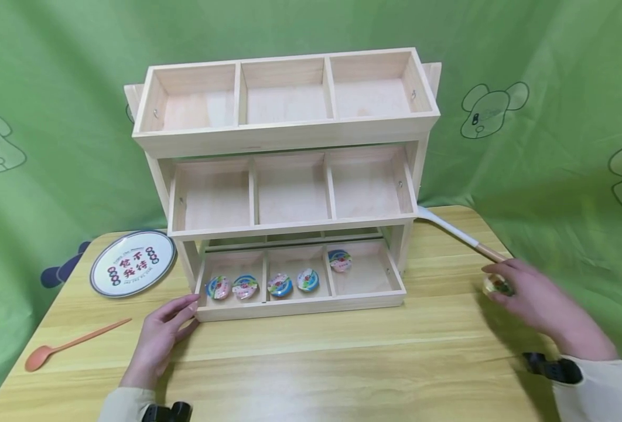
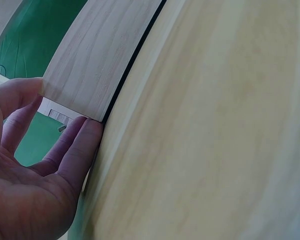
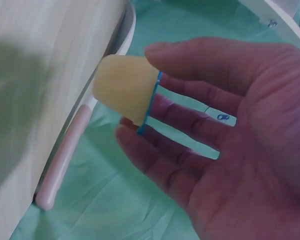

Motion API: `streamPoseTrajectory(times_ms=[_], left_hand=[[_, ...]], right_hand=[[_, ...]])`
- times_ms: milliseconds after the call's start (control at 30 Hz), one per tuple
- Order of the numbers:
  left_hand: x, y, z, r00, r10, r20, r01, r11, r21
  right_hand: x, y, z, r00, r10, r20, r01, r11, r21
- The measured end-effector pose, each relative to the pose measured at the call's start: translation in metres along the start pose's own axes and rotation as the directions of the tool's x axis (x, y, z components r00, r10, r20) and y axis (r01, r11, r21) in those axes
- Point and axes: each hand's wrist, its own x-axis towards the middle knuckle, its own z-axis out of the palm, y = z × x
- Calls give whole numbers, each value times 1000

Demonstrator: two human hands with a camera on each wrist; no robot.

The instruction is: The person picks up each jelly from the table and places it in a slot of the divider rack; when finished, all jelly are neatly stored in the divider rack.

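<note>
My left hand (image 1: pixel 163 331) grips the front left corner of the bottom tray (image 1: pixel 300 308) of a three-tier wooden shelf. In the left wrist view, its thumb and fingertips press opposite edges of the tray's corner. Two jelly cups (image 1: pixel 218 288) lie in that tray's left compartment, two in the middle one and a single one (image 1: pixel 339 261) in the right one. Over on the right, my right hand (image 1: pixel 537 302) pinches another jelly cup (image 3: pixel 125 87) between thumb and fingers. That cup has pale yellow contents and a blue rim.
Beyond the right hand, a white ladle or spoon with a pinkish handle (image 1: pixel 450 230) lies beside the shelf. A round plate with red characters (image 1: pixel 133 264) and an orange spoon (image 1: pixel 74 343) are on the left. The upper tray (image 1: pixel 284 136) and middle tray (image 1: pixel 292 224) overhang the table.
</note>
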Motion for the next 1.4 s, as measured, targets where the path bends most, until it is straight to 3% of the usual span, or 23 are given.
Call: streamPoseTrajectory(times_ms=[633, 900, 1167, 1400], left_hand=[[0, 1, -1, 1000, -5, -9, 5, 1000, -4], [0, 1, 0, 1000, -2, -5, 2, 1000, -2], [1, 0, -1, 1000, 0, -4, 0, 1000, -4], [1, -1, -1, 1000, 0, -4, 0, 1000, -13]], right_hand=[[20, -42, -8, 998, -63, 31, 65, 995, -73], [24, -54, -9, 977, -210, -24, 210, 977, -26], [30, -69, -12, 983, -176, 60, 169, 980, 101], [36, -85, -13, 977, -196, 77, 186, 975, 123]])
